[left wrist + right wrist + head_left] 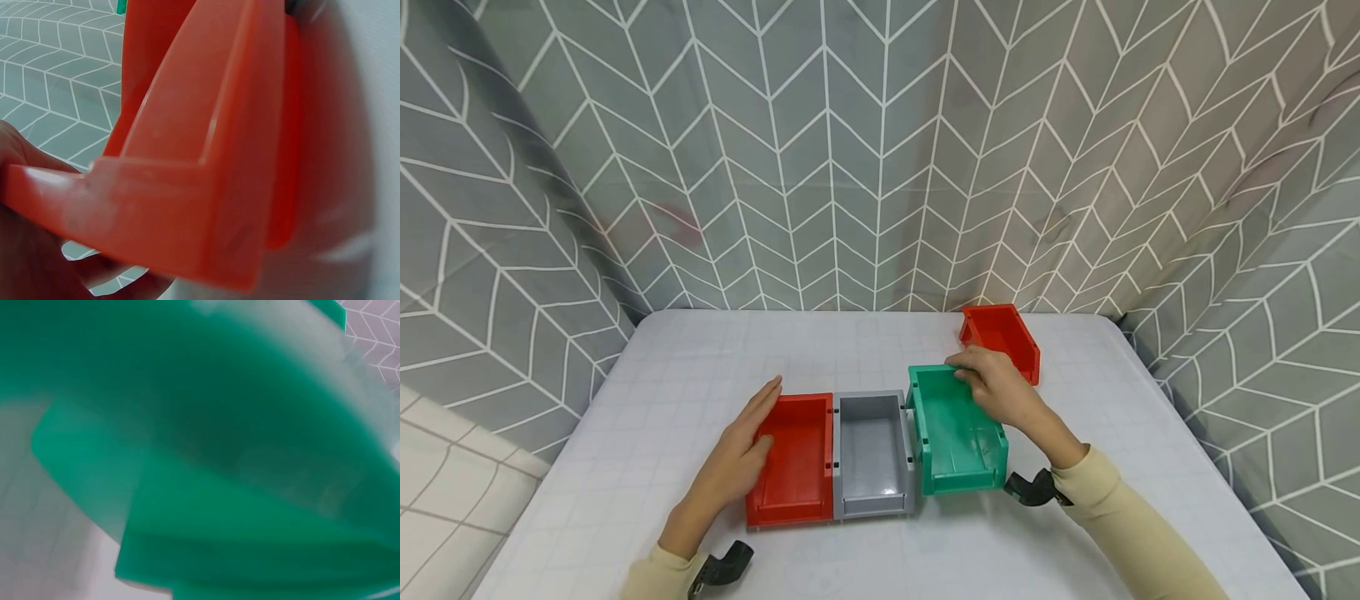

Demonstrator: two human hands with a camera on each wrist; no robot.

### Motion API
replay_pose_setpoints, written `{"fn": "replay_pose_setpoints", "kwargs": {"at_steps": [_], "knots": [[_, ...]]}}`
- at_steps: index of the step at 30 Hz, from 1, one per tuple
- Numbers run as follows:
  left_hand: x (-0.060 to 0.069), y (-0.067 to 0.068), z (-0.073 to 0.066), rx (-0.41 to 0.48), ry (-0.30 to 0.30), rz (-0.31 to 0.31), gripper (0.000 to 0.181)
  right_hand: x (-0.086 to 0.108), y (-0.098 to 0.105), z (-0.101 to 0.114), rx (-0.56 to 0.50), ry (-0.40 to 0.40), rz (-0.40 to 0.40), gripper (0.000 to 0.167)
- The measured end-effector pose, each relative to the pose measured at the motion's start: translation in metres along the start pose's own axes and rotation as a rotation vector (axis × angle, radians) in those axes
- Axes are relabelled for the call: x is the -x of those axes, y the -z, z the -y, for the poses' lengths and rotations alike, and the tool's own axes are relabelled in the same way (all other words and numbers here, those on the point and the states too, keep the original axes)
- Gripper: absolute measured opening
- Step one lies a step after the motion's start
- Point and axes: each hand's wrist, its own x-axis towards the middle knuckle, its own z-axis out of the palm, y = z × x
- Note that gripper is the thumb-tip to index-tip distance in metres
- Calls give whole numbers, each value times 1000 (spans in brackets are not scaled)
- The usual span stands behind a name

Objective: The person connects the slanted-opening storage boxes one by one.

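Note:
In the head view, the left hand (733, 467) holds the left wall of a red bin (796, 458), thumb inside and fingers along the outside. Against that bin's right side stands a grey bin (872, 446). The right hand (1003, 396) grips the far right part of a green bin (958, 433), which is slightly turned beside the grey one. The left wrist view shows the red bin (187, 206) close up, with the left hand (37, 250) at its wall. Green plastic of the bin (206, 506) fills most of the right wrist view; the right hand is not visible there.
Behind the right hand, a second red bin (1003, 333) lies angled near the back edge of the white table (715, 342). A grey patterned curtain (865, 167) hangs behind the table and along its sides.

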Motion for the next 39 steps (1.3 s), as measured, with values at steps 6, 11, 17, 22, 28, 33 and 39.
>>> {"fn": "replay_pose_setpoints", "kwargs": {"at_steps": [6, 11, 17, 22, 28, 33, 39], "knots": [[0, 1, -1, -7, -1, 0, 74, 2, -3, 0, -1, -24, 12, 25], [0, 0, 0, -9, 1, -3, 75, 3, -5, -1, 1, -42, 22, 25], [1, -2, 1, -11, 9, -7, 75, 4, -11, -2, 14, -80, 45, 26], [1, -2, 1, -7, 9, -10, 76, 5, -12, -1, 17, -112, 56, 26], [1, -3, 1, -12, 10, -15, 77, 6, -7, 0, 4, -119, 87, 27], [1, -4, -1, -15, 15, -7, 75, 6, 8, 14, 1, -114, 59, 39], [1, -2, -4, -27, 20, -10, 74, 4, 10, 53, -1, -103, 15, 63]]}}
